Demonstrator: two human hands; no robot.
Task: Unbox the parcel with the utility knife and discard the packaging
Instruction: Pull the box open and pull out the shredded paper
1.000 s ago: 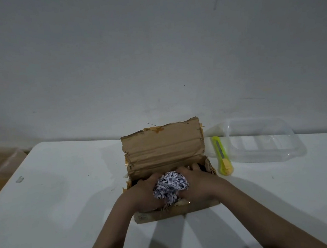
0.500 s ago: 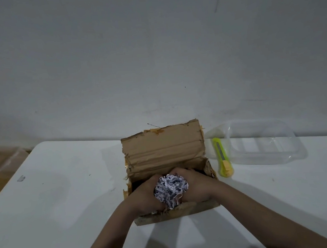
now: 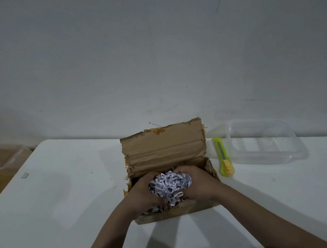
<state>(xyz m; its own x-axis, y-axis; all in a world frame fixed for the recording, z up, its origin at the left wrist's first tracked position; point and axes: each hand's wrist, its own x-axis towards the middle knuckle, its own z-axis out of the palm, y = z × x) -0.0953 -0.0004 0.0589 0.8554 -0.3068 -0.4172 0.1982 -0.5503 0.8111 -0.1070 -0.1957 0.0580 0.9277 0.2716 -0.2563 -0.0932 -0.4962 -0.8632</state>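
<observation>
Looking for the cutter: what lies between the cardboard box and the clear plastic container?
The utility knife lies on the table between the cardboard box and clear container, seen in the head view.

White desk [image 3: 66,203] by grey wall. Brown open box [image 3: 161,150] in middle, flap up. Yellow-green knife [image 3: 224,159] flat, just right of box. Clear plastic tub [image 3: 264,142] beside knife, near back edge.

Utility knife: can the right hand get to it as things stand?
Probably yes, but not freely: the utility knife lies in the open just right of the box, path clear. The right hand is full of shredded paper, shared with the left hand.
</observation>
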